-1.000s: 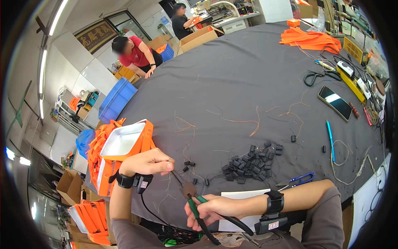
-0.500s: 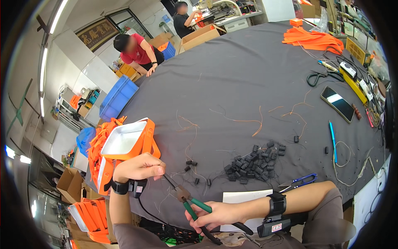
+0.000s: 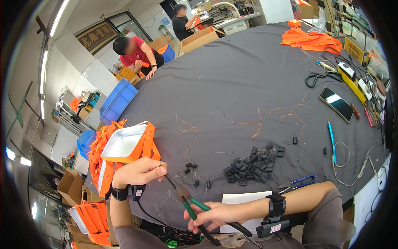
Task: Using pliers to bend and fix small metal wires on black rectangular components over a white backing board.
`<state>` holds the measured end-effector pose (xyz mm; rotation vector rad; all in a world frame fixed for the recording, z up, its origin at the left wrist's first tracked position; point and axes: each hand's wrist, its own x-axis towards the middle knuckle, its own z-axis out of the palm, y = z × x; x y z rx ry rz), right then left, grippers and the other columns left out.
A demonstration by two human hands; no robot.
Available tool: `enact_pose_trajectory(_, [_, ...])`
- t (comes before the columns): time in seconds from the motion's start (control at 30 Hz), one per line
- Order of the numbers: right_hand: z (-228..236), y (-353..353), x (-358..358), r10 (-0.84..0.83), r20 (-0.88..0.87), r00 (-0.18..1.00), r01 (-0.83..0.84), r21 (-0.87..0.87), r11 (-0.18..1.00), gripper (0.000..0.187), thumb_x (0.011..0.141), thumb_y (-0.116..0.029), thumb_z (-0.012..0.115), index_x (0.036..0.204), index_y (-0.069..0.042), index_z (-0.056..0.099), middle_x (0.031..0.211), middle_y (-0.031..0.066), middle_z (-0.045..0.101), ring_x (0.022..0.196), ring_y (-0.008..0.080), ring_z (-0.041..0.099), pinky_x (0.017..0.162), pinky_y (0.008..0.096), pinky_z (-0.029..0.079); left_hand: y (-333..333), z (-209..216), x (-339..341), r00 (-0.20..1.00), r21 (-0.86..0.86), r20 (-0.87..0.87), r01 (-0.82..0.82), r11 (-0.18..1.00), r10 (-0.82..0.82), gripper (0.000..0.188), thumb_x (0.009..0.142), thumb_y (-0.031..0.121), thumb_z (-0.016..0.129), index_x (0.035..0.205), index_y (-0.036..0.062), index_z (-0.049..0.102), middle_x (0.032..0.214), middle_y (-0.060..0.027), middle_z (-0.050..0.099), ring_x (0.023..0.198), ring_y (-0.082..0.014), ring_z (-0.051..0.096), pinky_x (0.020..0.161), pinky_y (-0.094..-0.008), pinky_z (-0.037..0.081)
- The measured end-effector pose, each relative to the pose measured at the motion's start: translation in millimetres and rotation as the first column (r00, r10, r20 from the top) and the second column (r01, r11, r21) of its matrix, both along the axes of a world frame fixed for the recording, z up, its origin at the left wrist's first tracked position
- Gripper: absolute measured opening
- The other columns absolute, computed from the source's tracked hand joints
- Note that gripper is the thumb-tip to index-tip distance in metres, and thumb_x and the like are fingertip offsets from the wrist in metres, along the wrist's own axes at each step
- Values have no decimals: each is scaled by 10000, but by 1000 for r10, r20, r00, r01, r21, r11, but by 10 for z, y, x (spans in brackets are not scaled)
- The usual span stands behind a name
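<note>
My left hand is closed in a pinch on a thin dark cord, which runs down toward my right hand. My right hand grips a pair of pliers with green and black handles. Their rusty brown jaws are at the lower end of the cord; whether they clamp it I cannot tell. Close behind my left hand are an orange tray-shaped piece with a white inside and a heap of orange straps.
A pile of small black plastic pieces lies right of centre on the grey-covered table. Blue-handled scissors and white paper are by my right forearm. A phone lies further right. Blue crates and two people are beyond.
Both hands stay almost in place; the left has dipped slightly, and some right-hand fingers have shifted on the handles. Across the table, the person in red has lifted an orange item.
</note>
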<state>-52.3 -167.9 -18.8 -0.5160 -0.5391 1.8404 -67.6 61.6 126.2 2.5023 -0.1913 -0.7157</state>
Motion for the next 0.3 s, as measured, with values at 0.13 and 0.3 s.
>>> enact_pose_trajectory(0.13, [56, -31, 20, -11, 56, 998, 10, 10, 1000, 438, 827, -259, 593, 1208, -130, 422, 1048, 32, 533, 942, 102, 540, 816, 327, 456, -9, -27, -49, 998, 114, 66, 9, 993, -16, 368, 983, 331, 383, 798, 58, 547, 633, -56, 577, 589, -198, 569, 571, -317, 442])
enact_pose_trajectory(0.3, [50, -33, 63, 30, 133, 991, -32, 14, 999, 478, 868, -201, 547, 1297, -114, 354, 1192, 90, 503, 1131, 167, 492, 936, 362, 432, -109, -24, -45, 995, 247, 97, -9, 969, -15, 394, 974, 367, 389, 799, 55, 553, 644, -76, 597, 621, -227, 606, 600, -353, 456])
